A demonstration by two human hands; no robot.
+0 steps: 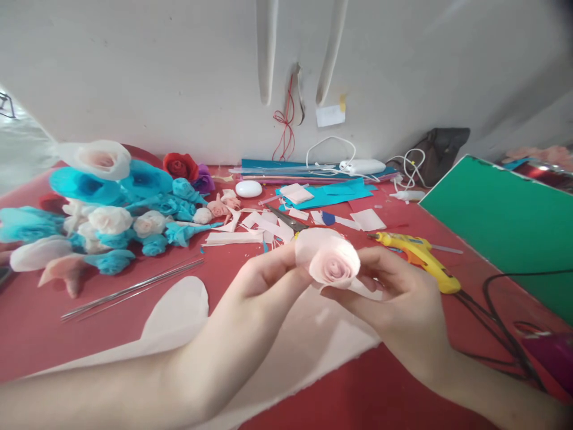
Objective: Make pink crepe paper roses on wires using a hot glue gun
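Observation:
A pale pink paper rose [335, 267] with a spiral centre is held up between both hands, its face toward me. My left hand [273, 280] pinches an outer petal on the rose's left side between thumb and fingers. On the other side, my right hand [394, 292] grips the base and right edge, thumb below the bloom. Under the hands a large sheet of pale pink paper [308, 346] lies on the red table [286, 412]. A rounded petal-shaped piece of the paper [179, 304] shows left of my left forearm.
Finished blue, white and red paper flowers [111, 221] crowd the left. Metal wires [134, 288] lie before them. Scissors [286, 218] and paper scraps [235, 237] are behind the hands. At right are a yellow glue gun [421, 254], black cable [492, 304] and a green board [505, 233].

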